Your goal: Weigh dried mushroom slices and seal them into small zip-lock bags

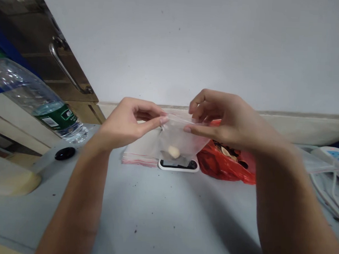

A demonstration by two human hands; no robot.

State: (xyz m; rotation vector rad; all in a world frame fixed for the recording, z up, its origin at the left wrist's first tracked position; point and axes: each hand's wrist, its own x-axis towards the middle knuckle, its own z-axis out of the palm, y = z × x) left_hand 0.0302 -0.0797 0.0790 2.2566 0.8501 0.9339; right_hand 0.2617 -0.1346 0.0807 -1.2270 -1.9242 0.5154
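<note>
Both my hands hold a small clear zip bag [178,136] by its top edge, above the grey table [160,212]. My left hand [130,119] pinches the bag's left end between thumb and forefinger. At the right end my right hand [223,120] pinches the strip the same way. One pale nut [174,152] lies at the bottom of the bag. Just under the bag sits a small white scale [179,165]. A stack of empty zip bags [138,153] lies left of the scale. A red plastic bag [226,165] holding several nuts lies to its right.
A clear water bottle [38,99] with a green label stands at the far left, with a black cap [65,153] on the table below it. A cabinet with a metal handle [65,68] is behind it. A white power strip [332,158] and cables lie at the right edge.
</note>
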